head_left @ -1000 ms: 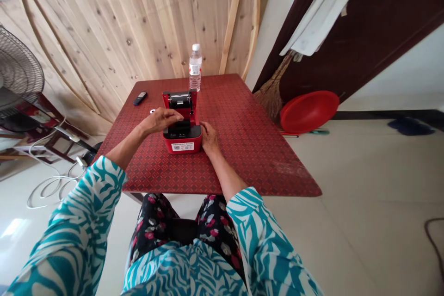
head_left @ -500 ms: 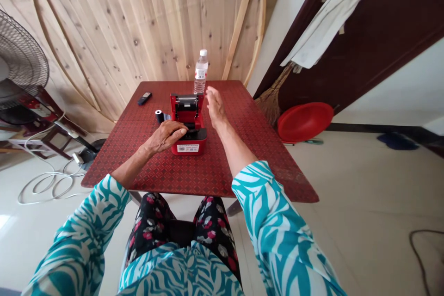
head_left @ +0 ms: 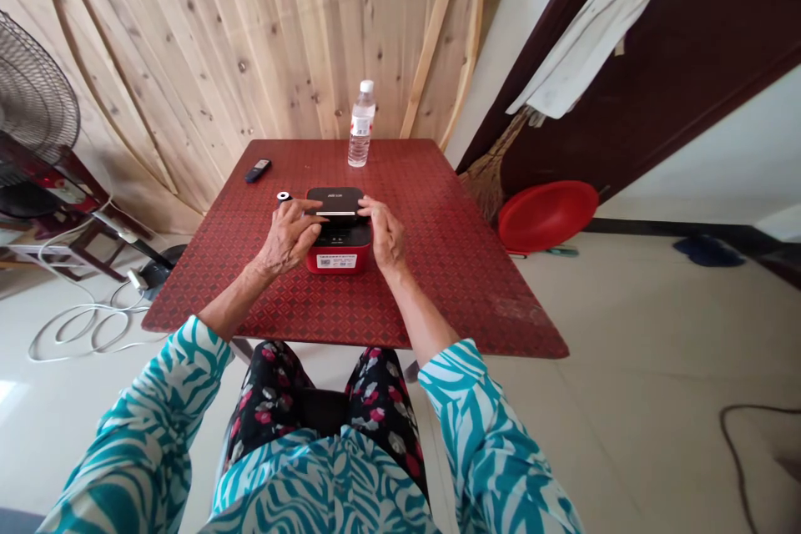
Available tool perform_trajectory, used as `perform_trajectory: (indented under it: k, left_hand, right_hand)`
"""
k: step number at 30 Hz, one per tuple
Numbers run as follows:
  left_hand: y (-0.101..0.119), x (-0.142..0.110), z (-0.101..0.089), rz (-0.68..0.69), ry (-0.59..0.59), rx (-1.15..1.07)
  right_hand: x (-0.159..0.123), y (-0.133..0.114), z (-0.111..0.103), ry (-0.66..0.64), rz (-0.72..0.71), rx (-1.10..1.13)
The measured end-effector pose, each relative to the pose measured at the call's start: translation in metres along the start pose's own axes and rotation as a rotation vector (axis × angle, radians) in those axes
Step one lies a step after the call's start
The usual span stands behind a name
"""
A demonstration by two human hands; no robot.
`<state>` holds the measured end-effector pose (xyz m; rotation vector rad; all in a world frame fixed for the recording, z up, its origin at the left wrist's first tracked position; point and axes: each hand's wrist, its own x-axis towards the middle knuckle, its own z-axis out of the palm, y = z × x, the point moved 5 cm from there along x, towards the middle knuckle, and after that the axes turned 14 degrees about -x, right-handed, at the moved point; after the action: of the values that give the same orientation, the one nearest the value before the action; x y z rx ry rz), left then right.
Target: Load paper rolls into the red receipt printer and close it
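A red thermal printer (head_left: 351,260) with a black top stands on the table, its label side facing me. Its black lid (head_left: 338,198) is lowered, and a white strip runs along the lid's front edge; I cannot tell whether it is latched. My left hand (head_left: 286,235) is open at the printer's left side, fingers apart and fingertips over the front edge of the lid. On the opposite side my right hand (head_left: 386,235) is closed, its bent fingers at the lid's right edge. A small dark roll with a white end (head_left: 284,197) stands behind my left hand, partly hidden.
Behind the printer stands a water bottle (head_left: 361,125). A dark phone or remote (head_left: 258,171) lies at the back left of the red patterned table (head_left: 463,267). On the floor are a fan (head_left: 37,92) and white cable (head_left: 81,325) at left, and a red basin (head_left: 547,215) at right.
The printer lid, standing up before, has come down over the body. My right hand moved down and in to the lid's edge; my left hand shifted from the printer's front onto the lid.
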<state>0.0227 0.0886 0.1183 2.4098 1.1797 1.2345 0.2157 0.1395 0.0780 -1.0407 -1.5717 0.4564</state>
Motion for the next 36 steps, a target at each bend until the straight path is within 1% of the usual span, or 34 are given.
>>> perform_trajectory:
  k: [3,5,8,13,15,17,18,19,20,22,23,24,25,27,29,31,34,36]
  left_hand:
    - [-0.012,-0.005,-0.004,-0.079,0.074,-0.045]
    - [-0.017,-0.009,-0.004,-0.098,0.078,-0.046]
    - [-0.019,-0.014,0.001,-0.094,0.061,-0.03]
    - [-0.02,-0.017,0.004,-0.073,0.122,-0.019]
    - [-0.02,-0.017,0.004,-0.076,0.128,-0.058]
    - [-0.021,-0.019,0.003,-0.101,0.122,-0.151]
    - [-0.023,-0.02,0.003,-0.131,0.133,-0.222]
    - [-0.026,-0.022,0.001,-0.175,0.169,-0.309]
    - [-0.03,-0.026,0.0,-0.238,0.235,-0.409]
    - [-0.042,-0.035,-0.001,-0.409,0.413,-0.626]
    - [-0.048,-0.04,0.001,-0.509,0.484,-0.735]
    - [-0.052,-0.044,0.005,-0.611,0.517,-0.838]
    - [-0.054,-0.047,0.012,-0.705,0.514,-0.929]
    - [-0.054,-0.048,0.023,-0.826,0.446,-1.049]
    - [-0.05,-0.047,0.029,-0.856,0.409,-1.086]
    - [-0.045,-0.045,0.031,-0.855,0.427,-1.074]
    - [-0.04,-0.044,0.031,-0.879,0.491,-1.045]
    - [-0.037,-0.043,0.03,-0.882,0.513,-1.032]
  right_hand:
    - [-0.011,0.001,0.003,0.004,-0.027,-0.012]
    - [-0.016,0.004,0.003,0.024,-0.032,-0.028]
    - [-0.021,0.01,0.002,0.055,-0.025,-0.032]
    - [-0.026,0.016,0.004,0.062,-0.04,-0.018]
    - [-0.027,0.016,0.005,0.06,-0.041,-0.013]
    - [-0.027,0.018,0.008,0.064,-0.029,0.01]
    - [-0.027,0.022,0.009,0.075,-0.004,0.04]
    - [-0.027,0.027,0.011,0.093,0.043,0.088]
    - [-0.026,0.035,0.012,0.117,0.111,0.149]
    - [-0.027,0.053,0.016,0.165,0.289,0.265]
    - [-0.029,0.061,0.018,0.177,0.371,0.294]
    - [-0.03,0.068,0.019,0.179,0.428,0.299]
    - [-0.031,0.072,0.02,0.166,0.454,0.279]
    - [-0.031,0.073,0.021,0.112,0.427,0.195]
    - [-0.031,0.069,0.021,0.057,0.368,0.113]
    - [-0.031,0.067,0.021,0.039,0.336,0.074]
    - [-0.031,0.068,0.022,0.055,0.329,0.087]
    - [-0.031,0.069,0.023,0.061,0.328,0.095]
